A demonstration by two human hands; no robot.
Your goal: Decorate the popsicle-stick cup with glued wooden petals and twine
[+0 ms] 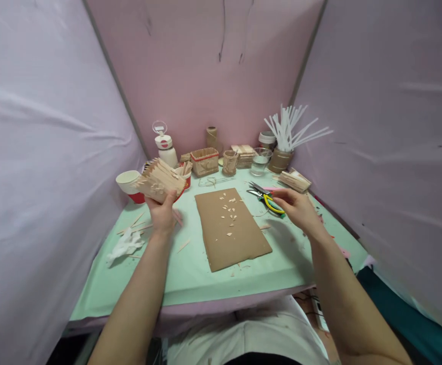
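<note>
Wooden-stick piece (159, 180) held up over the table (182, 289) near its left edge, left hand (162, 214) pinching its underside. It partly blocks a red-white cup (187, 181) with sticks inside. Right hand (297, 209) at the yellow-handled pliers (269, 198), fingers bent; can't tell if gripping. Cardboard (224, 251) mid-table, wood chips on top. Far edge: glass bowl (259, 165) with clear liquid; right of it, brown jar (280, 162) full of white sticks (287, 129). Crumpled tissue (127, 244) near left edge.
</note>
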